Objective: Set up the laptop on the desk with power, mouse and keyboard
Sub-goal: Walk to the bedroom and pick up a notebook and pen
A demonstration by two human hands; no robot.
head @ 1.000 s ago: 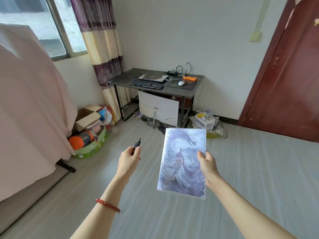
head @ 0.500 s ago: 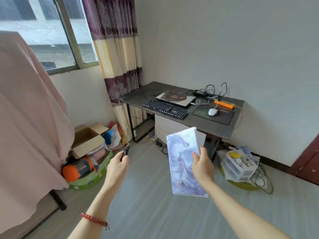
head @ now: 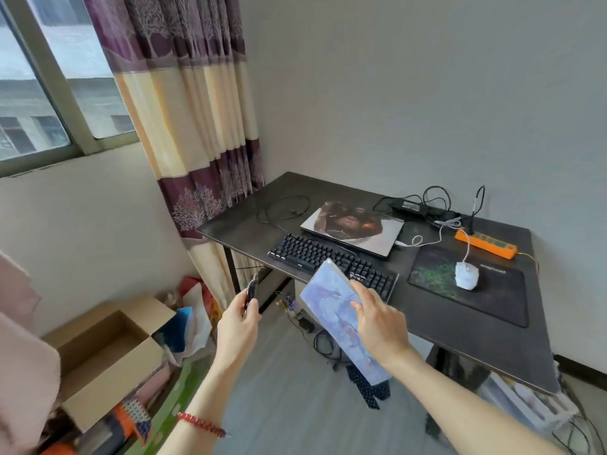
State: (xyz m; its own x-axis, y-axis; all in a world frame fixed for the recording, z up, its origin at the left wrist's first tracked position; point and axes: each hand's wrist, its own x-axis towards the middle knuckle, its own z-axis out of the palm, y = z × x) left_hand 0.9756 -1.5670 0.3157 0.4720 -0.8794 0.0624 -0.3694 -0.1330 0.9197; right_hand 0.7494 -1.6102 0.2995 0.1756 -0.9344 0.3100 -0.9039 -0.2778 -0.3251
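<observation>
I am standing at the front edge of the desk (head: 249,221) with both hands full, so I judge the setting-up proper has not begun: this is the arriving step, with things to put down first. My right hand (head: 381,326) grips a thin booklet with a pale blue illustrated cover (head: 335,316), fingers spread flat over its face and the thumb hidden behind it, its far corner reaching over the front edge just before the keyboard (head: 328,259). My left hand (head: 238,323) is closed around a small dark pen-like object (head: 251,289), held upright off the desk's front left corner; what exactly it is I cannot tell. The laptop (head: 353,226) lies shut at the middle of the desk toward the back edge, the keyboard just in front of it. The white mouse (head: 465,274) sits on the dark mouse pad (head: 492,290) at the right, its pale cable running back toward the laptop. The black power brick (head: 409,206) with its coiled leads rests near the back edge, and the orange power strip (head: 486,244) lies beside it toward the back right corner. Next I need to free my hands, probably by laying the booklet and the dark thing on the bare left part of the desk, clear of the loose black cable (head: 285,208) there, then lift the laptop's lid and see to the power lead.
</observation>
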